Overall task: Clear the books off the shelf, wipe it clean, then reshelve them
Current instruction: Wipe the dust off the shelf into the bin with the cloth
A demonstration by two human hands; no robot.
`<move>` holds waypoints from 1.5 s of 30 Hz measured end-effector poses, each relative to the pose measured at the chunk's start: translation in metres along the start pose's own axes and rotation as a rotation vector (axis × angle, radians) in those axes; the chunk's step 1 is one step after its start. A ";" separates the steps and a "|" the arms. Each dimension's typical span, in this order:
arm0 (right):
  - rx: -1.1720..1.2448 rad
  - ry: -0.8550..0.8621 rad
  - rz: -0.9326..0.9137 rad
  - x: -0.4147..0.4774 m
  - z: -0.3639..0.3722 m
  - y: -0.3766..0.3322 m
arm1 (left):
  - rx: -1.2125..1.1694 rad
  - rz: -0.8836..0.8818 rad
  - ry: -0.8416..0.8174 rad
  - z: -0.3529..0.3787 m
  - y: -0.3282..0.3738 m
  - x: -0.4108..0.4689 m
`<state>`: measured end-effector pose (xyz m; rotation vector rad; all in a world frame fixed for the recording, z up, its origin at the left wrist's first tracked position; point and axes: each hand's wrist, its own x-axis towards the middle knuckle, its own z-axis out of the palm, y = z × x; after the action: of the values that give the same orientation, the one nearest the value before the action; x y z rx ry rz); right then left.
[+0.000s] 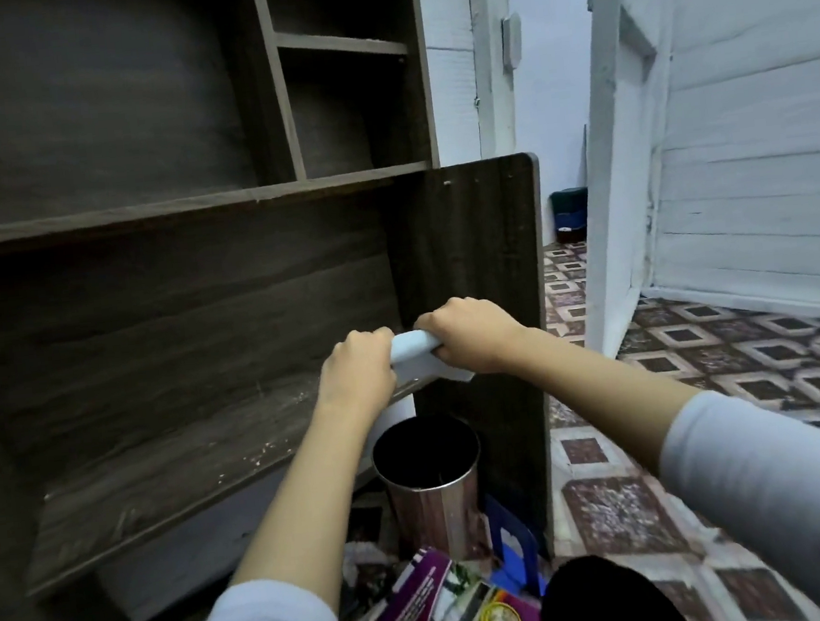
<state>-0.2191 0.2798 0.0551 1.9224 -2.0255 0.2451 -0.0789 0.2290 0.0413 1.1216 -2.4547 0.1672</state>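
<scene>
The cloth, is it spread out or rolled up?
Rolled up. The left hand and right hand grip the cloth as a thick roll; one flap hangs below.

The shelf [163,474] has a dark brown wood grain. The cloth [414,347] is pale blue. The floor [753,357] shows brown and cream diamond tiles. The bin [431,503] is silver, black inside. One book [410,590] is purple.

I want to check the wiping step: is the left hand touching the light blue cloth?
Touching. The head view shows the left hand gripping one end of the light blue cloth, fingers curled round it.
</scene>
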 end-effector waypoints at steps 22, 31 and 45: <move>0.890 0.015 0.781 0.021 0.199 0.047 | -1.085 -0.841 -0.083 0.213 -0.007 0.033; 1.057 0.007 0.880 0.021 0.239 0.056 | -1.184 -1.011 -0.104 0.274 0.000 0.039; 1.612 -0.233 1.140 0.034 0.282 0.077 | -1.219 -0.815 -0.207 0.323 -0.018 0.062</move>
<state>-0.3314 0.1550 -0.1863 0.7047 -3.1665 2.5732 -0.2094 0.0827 -0.2230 1.3458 -1.4629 -1.4854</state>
